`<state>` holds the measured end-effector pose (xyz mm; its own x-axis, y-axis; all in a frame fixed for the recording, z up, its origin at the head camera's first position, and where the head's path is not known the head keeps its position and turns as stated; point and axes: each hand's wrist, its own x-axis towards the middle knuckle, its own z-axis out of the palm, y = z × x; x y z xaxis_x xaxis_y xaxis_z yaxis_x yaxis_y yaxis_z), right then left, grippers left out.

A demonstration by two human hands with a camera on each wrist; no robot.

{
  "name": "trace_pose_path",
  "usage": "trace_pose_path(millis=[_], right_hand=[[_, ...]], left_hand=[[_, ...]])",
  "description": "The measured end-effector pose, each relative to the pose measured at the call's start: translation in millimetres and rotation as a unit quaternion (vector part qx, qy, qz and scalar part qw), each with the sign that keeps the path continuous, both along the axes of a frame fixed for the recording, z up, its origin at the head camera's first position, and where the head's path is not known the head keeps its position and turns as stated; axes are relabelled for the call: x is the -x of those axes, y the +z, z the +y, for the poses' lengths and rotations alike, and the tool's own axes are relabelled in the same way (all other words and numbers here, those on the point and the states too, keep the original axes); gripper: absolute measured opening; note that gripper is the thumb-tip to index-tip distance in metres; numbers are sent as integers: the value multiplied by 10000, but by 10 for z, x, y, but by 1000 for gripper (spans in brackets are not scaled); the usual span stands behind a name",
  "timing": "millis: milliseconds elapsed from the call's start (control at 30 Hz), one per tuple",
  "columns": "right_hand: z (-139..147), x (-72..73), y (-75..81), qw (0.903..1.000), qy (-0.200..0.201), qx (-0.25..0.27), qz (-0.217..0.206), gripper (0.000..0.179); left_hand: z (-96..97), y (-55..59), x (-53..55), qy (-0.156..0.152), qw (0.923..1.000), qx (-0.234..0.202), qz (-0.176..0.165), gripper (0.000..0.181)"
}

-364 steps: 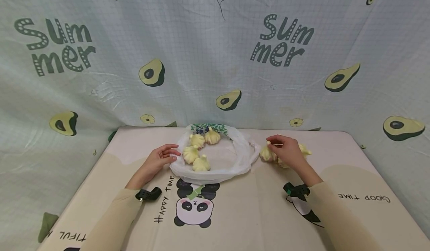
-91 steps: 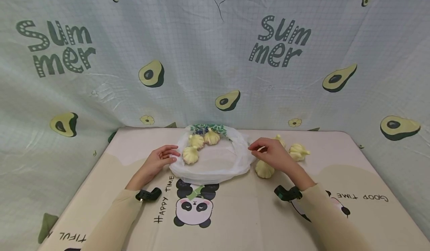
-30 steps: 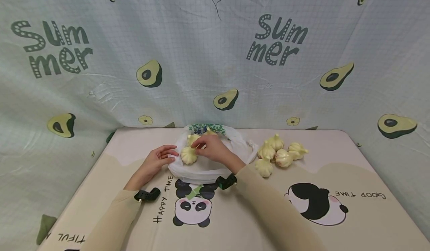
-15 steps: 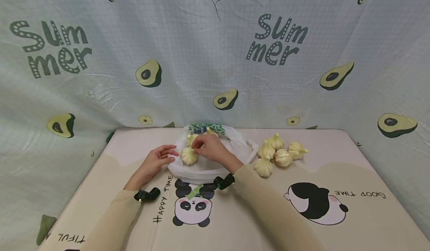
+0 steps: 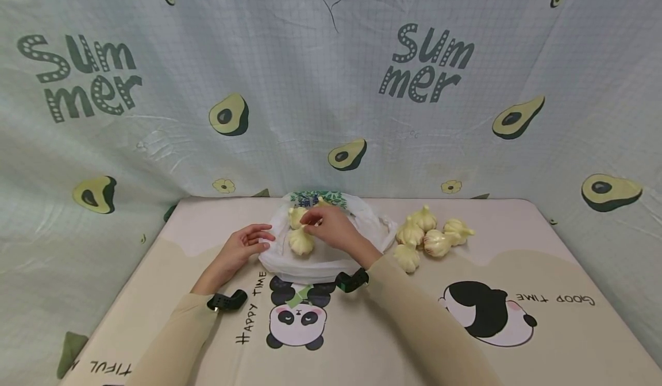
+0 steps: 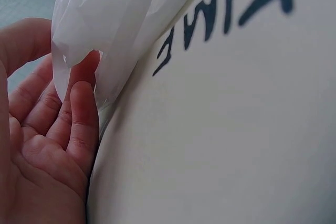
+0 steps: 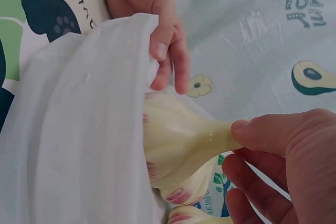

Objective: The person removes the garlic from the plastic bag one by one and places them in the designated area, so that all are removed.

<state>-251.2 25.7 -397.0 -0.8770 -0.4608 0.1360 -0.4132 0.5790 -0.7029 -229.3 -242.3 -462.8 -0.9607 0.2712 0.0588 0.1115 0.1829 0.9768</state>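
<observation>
My right hand (image 5: 333,229) reaches into the opened white plastic bag (image 5: 310,270) and pinches a garlic bulb (image 5: 301,242) by its stem between thumb and fingers. Close up in the right wrist view, this pale yellow bulb (image 7: 181,140) with pinkish streaks at its base is partly hidden by the bag's rim. Two more bulbs are in the bag: one garlic bulb (image 5: 296,216) just behind the held one, another garlic bulb (image 5: 323,201) mostly covered by the right hand. At the bag's left side, my left hand (image 5: 242,252) holds the rim, with plastic between thumb and fingers (image 6: 83,124).
Right of the bag, several garlic bulbs (image 5: 437,243) stand clustered on the table. The tabletop cover (image 5: 372,328) carries panda prints and lettering. Behind the table hangs a pale curtain (image 5: 289,87) with avocado prints.
One bulb fewer lies in the bag than 12 seconds ago, and the group on the right has grown. My right hand has moved into the bag, shifting the pinched bulb slightly rightward. The left hand stays.
</observation>
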Motion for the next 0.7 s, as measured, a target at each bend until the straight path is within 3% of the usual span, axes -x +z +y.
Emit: trace_pose_path(millis=[333,700], right_hand=[[177,-54,67,9978,101,613,213,10],[436,-144,115,9947,7,847,578,10]], left_hand=[[0,-20,-1,7,10000,-5,29,49],[0,-11,0,24,10000,59,17,48]])
